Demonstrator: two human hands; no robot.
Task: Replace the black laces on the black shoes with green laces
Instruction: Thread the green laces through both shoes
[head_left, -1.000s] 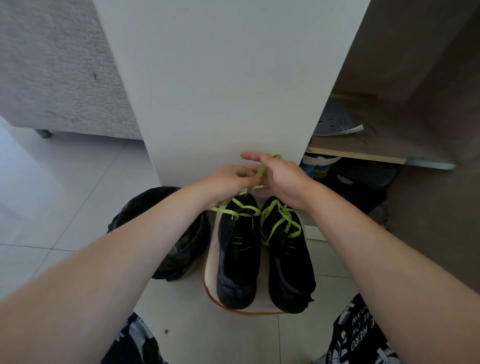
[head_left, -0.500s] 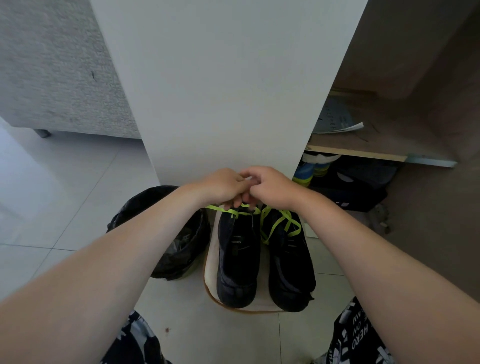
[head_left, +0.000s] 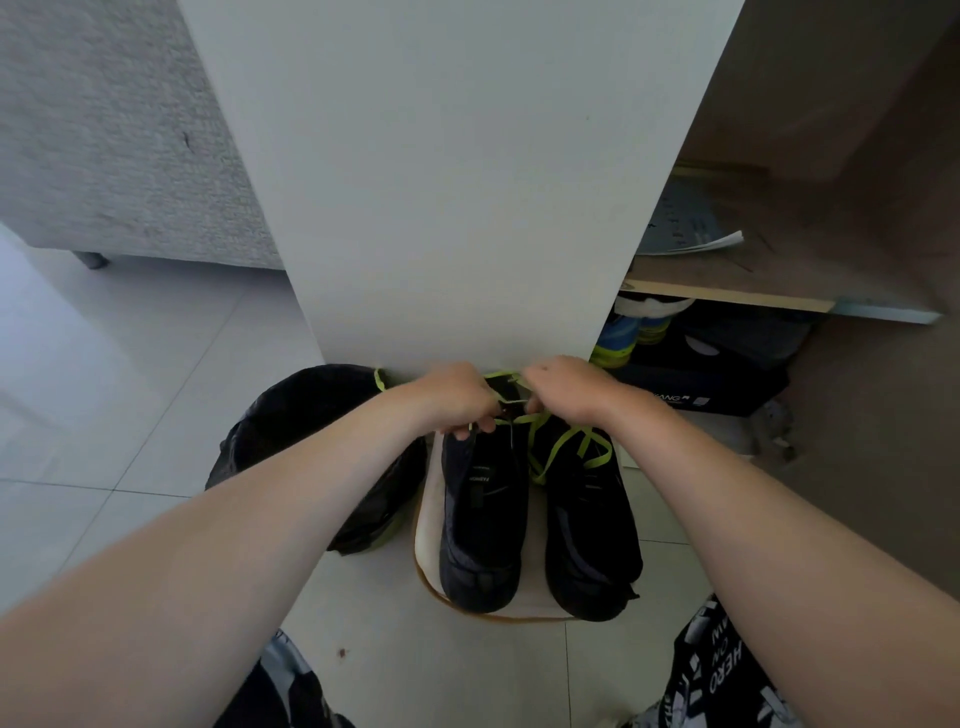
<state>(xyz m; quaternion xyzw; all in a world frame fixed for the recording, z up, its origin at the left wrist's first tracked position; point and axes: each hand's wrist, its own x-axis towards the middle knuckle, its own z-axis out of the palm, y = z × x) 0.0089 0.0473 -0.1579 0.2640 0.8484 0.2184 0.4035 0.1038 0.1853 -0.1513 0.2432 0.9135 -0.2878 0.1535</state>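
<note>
Two black shoes stand side by side on a white mat (head_left: 524, 605). The left shoe (head_left: 480, 519) has a green lace (head_left: 501, 375) at its far, top end. My left hand (head_left: 457, 397) and my right hand (head_left: 566, 392) are both over that end, fingers curled, each pinching a strand of this green lace. The right shoe (head_left: 592, 525) has a green lace (head_left: 566, 454) lying loosely crossed over its tongue. A further bit of green lace (head_left: 379, 378) pokes out left of my left hand.
A white cabinet panel (head_left: 457, 182) rises directly behind the shoes. A black plastic bag (head_left: 291, 431) sits to their left. At right an open cabinet holds a wooden shelf (head_left: 727, 296) with papers, and dark shoes and a box (head_left: 701, 384) below it.
My hands dropped from a raised position to the top of the left shoe, met there, and now have drawn slightly apart with the green lace between them.
</note>
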